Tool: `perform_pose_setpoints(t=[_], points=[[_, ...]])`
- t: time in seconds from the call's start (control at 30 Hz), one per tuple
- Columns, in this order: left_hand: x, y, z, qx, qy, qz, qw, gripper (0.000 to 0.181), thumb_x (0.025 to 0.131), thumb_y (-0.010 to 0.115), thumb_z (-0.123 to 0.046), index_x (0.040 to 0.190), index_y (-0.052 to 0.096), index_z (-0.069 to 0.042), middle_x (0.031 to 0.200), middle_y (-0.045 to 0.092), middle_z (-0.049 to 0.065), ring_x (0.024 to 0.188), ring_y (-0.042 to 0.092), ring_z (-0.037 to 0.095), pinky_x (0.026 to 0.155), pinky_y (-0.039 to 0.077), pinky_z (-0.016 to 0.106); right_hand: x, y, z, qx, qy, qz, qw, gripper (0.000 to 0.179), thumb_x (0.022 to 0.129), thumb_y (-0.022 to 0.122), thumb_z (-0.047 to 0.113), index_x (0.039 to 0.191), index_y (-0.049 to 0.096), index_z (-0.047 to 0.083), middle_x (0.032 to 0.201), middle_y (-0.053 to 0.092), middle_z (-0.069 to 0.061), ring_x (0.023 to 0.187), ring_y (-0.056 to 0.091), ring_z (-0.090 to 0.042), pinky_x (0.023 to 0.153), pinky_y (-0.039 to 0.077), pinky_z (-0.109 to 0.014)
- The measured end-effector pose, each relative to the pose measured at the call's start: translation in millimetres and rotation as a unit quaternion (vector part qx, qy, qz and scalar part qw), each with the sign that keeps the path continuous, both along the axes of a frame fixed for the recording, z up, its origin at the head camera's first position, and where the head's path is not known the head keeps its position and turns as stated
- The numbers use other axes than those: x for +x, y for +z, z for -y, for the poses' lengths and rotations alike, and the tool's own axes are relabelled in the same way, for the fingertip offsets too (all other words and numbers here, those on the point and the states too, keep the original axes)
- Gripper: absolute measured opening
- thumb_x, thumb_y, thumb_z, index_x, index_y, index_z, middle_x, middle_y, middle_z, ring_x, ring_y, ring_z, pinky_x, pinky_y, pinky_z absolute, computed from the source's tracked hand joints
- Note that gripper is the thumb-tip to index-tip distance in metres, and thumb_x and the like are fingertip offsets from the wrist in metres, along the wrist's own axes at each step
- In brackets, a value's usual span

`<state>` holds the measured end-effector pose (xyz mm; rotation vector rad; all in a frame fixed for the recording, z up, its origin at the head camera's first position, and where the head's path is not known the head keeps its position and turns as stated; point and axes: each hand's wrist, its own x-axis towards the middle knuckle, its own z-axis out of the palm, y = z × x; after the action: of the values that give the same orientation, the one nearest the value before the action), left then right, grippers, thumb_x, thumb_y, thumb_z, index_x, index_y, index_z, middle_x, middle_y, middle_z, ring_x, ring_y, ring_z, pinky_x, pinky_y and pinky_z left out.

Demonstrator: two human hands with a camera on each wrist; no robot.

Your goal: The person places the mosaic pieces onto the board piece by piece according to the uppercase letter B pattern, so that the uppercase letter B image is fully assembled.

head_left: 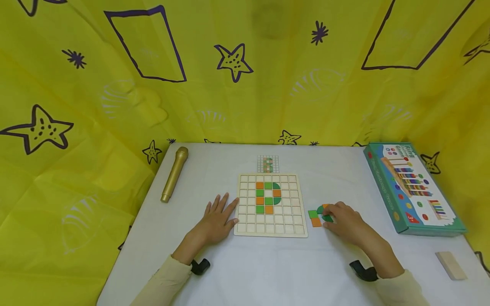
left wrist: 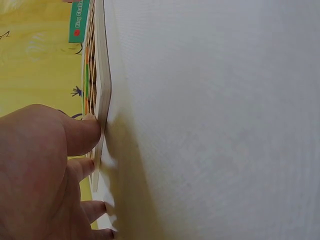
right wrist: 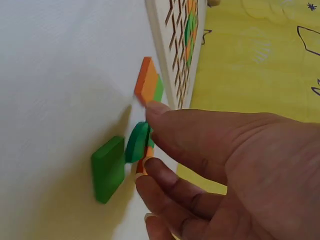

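My left hand (head_left: 219, 219) rests with spread fingers at the left edge of a wooden grid board (head_left: 283, 229). In the left wrist view, its thumb (left wrist: 82, 135) touches the board's rim. Orange, green and dark green tiles (head_left: 269, 200) form a P shape on the grid. Right of the board, my right hand (head_left: 346, 223) pinches a dark green quarter-round tile (right wrist: 136, 144) between thumb and fingertips. An orange square tile (head_left: 316, 222) and a green square tile (head_left: 312, 213) lie beside that hand. Another green square tile (right wrist: 107, 170) lies by the fingers in the right wrist view.
A small pattern card (head_left: 268, 163) lies behind the board. At the far left is a gold microphone (head_left: 175, 174). A green-edged game box (head_left: 415, 189) and a pale wooden block (head_left: 451, 265) lie at the right. A yellow curtain (head_left: 237, 106) hangs behind the white table.
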<state>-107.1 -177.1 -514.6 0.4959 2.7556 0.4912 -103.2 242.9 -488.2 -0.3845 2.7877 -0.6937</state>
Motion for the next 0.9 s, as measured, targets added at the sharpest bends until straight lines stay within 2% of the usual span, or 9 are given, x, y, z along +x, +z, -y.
perform_pose_setpoints(t=[0.13,0.33,0.57,0.73,0.9], points=[[0.4,0.6,0.0,0.001,0.0,0.003,1.0,0.066,0.112,0.044,-0.047,0.17,0.023,-0.024,0.177,0.01,0.018,0.163,0.003,0.045,0.128,0.008,0.067,3.5,-4.1,-6.6,-0.011,-0.004,0.004,0.9999,0.027,0.093,0.079,0.01,0.116,0.067,0.003,0.11,0.064,-0.013,0.106,0.063,-0.037,0.086,0.048,-0.058],[-0.2,1.4,-0.8,0.001,-0.003,0.011,0.9999,0.067,0.112,0.044,-0.047,0.171,0.021,-0.024,0.177,0.008,0.017,0.163,0.002,0.045,0.128,0.006,0.067,5.4,-11.9,-11.7,-0.043,0.004,-0.031,0.9986,0.02,0.094,0.075,0.001,0.112,0.066,0.001,0.104,0.063,-0.009,0.096,0.064,-0.027,0.085,0.056,-0.049],[-0.2,0.5,0.1,-0.001,-0.001,0.005,1.0,0.066,0.112,0.044,-0.046,0.17,0.022,-0.023,0.177,0.009,0.018,0.163,0.002,0.045,0.128,0.007,0.067,2.2,-13.5,-12.3,-0.058,-0.007,-0.022,0.9981,0.023,0.096,0.075,0.006,0.116,0.063,0.001,0.103,0.062,-0.011,0.094,0.063,-0.027,0.081,0.056,-0.048],[0.2,0.7,0.1,0.003,0.002,0.007,1.0,0.066,0.112,0.044,-0.047,0.17,0.022,-0.024,0.177,0.009,0.018,0.162,0.002,0.045,0.128,0.007,0.067,1.5,-17.8,-7.3,-0.054,-0.006,-0.037,0.9978,0.019,0.097,0.075,0.007,0.113,0.067,0.001,0.103,0.061,-0.007,0.091,0.058,-0.021,0.076,0.053,-0.037],[0.3,-0.3,0.0,0.005,0.001,0.007,1.0,0.066,0.112,0.045,-0.045,0.17,0.023,-0.022,0.177,0.009,0.019,0.162,0.003,0.046,0.127,0.007,0.068,0.1,-15.6,-3.5,-0.065,-0.042,-0.028,0.9966,0.022,0.102,0.068,0.01,0.118,0.068,-0.005,0.101,0.065,-0.01,0.088,0.057,-0.021,0.075,0.052,-0.036]])
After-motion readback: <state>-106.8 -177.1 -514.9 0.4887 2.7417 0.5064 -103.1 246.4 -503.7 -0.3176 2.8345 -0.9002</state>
